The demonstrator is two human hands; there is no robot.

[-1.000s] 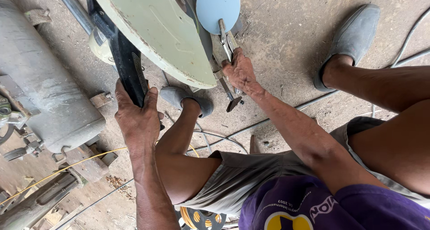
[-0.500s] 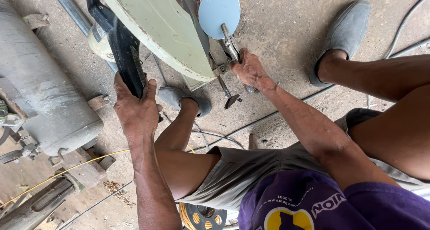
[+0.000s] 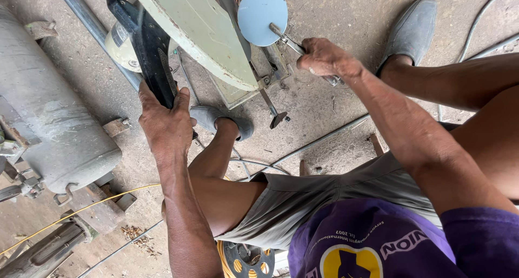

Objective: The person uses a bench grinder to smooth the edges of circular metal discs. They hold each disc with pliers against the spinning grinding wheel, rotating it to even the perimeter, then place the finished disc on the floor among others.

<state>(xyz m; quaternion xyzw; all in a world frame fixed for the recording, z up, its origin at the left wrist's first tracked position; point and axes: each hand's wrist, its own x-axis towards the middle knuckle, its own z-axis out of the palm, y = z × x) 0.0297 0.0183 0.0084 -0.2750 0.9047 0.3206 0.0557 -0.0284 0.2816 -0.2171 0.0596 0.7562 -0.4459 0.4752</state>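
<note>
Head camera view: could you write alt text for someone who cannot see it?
A person's left hand grips the black handle of a pale green chop saw, while the right hand holds a metal wrench at its round grey blade disc, above a dusty concrete floor.

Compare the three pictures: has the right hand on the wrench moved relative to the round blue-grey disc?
Yes. The right hand swung the wrench from below the round disc up to its right side.

Soft even daylight, sharp focus
</note>
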